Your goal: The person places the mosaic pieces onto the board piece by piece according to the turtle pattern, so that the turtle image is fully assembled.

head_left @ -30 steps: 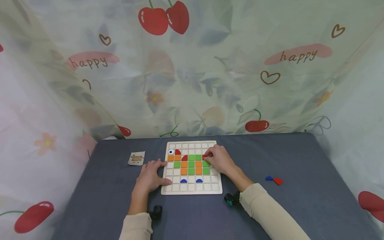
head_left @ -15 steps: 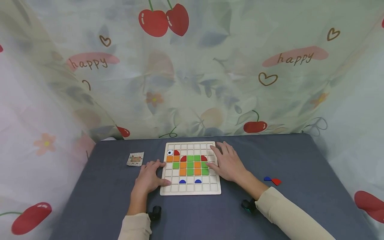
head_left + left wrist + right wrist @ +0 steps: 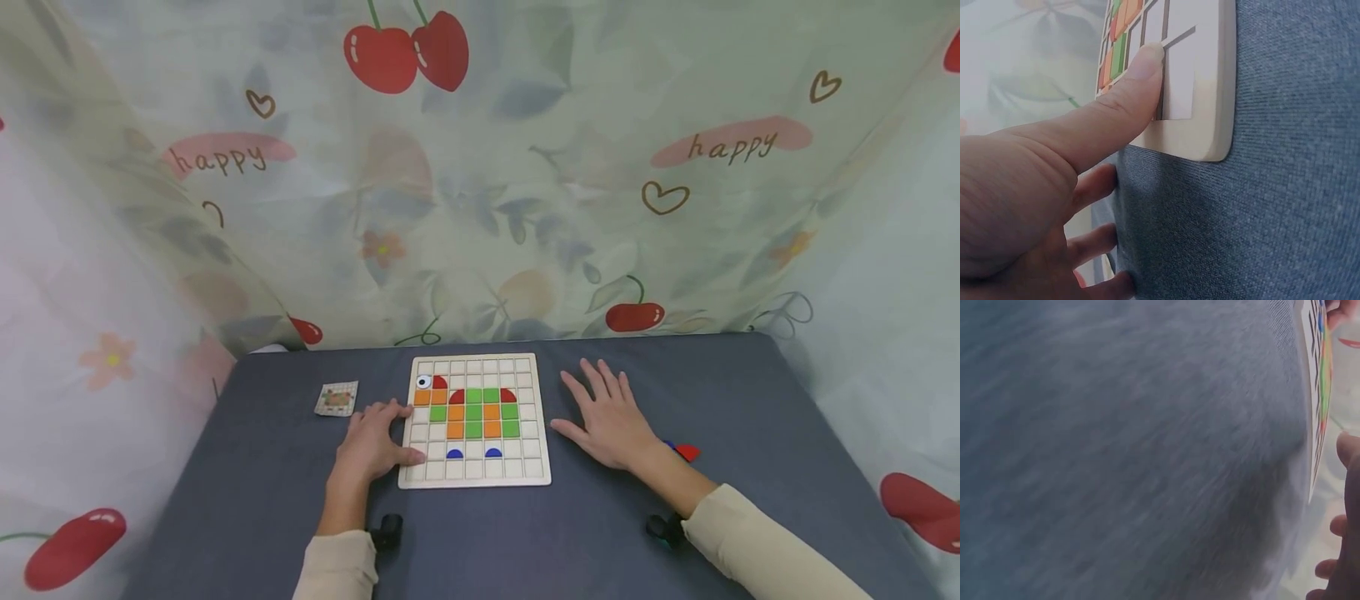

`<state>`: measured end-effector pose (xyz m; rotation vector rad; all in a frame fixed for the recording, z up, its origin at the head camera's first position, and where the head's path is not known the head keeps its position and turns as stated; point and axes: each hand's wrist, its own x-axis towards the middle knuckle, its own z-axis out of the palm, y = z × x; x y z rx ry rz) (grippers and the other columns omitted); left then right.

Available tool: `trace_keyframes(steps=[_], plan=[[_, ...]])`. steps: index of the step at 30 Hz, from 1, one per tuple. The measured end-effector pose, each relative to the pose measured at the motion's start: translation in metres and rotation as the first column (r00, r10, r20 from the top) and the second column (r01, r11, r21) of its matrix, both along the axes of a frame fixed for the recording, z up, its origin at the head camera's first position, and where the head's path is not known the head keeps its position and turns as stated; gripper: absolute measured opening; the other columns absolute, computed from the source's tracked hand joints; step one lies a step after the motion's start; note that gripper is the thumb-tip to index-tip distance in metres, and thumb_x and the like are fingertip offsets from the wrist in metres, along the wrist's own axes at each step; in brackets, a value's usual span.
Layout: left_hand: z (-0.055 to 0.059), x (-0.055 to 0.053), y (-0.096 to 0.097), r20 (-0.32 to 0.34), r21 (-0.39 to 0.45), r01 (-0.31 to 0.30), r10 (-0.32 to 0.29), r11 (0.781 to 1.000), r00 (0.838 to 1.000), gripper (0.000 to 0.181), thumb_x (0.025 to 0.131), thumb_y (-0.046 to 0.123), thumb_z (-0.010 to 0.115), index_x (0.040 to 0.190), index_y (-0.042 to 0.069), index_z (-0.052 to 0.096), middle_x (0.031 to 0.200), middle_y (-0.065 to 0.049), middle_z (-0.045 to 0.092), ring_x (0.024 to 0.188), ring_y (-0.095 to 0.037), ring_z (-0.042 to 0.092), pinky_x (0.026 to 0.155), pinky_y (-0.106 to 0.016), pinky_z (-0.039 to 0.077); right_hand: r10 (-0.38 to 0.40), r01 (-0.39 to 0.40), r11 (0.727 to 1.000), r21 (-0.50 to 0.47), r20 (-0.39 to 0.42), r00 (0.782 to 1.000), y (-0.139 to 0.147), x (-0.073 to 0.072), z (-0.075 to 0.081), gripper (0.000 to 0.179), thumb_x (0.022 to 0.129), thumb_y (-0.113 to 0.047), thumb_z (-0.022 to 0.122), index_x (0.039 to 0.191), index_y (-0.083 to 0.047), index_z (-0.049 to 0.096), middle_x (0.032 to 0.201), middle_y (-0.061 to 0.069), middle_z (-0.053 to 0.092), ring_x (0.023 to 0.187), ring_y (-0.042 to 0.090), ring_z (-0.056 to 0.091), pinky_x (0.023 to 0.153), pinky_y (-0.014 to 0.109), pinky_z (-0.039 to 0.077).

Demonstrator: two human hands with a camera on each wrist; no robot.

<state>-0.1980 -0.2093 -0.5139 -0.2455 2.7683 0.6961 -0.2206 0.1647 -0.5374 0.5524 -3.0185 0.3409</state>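
A pale wooden grid board [image 3: 531,471] lies flat on the table, its cells partly filled with orange, green, red and blue tiles and one eye tile [image 3: 424,382]. My left hand [image 3: 369,443] rests at the board's left side. In the left wrist view its thumb [image 3: 1116,109] presses on the board's corner cells, while the other fingers touch the cloth. Spread and holding nothing, my right hand [image 3: 609,421] hovers to the right of the board. Behind its wrist a red piece [image 3: 688,452] shows, with a blue piece [image 3: 669,444] mostly hidden.
A small pattern card [image 3: 337,398] lies left of the board. Dark grey cloth [image 3: 480,542] covers the table. A printed curtain [image 3: 480,208] hangs behind it and along both sides.
My right hand has let go of a red tile in the board's upper right part, then moved right, off the board, with fingers spreading. The left hand has stayed in place.
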Motion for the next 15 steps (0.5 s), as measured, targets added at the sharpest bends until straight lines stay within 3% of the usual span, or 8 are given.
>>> trace_keyframes(steps=[15], plan=[[0.001, -0.001, 0.002, 0.034, -0.01, 0.0, 0.0, 1.0, 0.999, 0.089, 0.07, 0.035, 0.094, 0.148, 0.026, 0.054, 0.166, -0.013, 0.035, 0.15, -0.044, 0.027, 0.112, -0.078, 0.03, -0.048, 0.049, 0.998, -0.047, 0.018, 0.999, 0.063, 0.024, -0.001, 0.077, 0.097, -0.057, 0.061, 0.156, -0.012, 0.041, 0.16, 0.026, 0.034, 0.15, 0.05, 0.027, 0.119, 0.074, 0.022]])
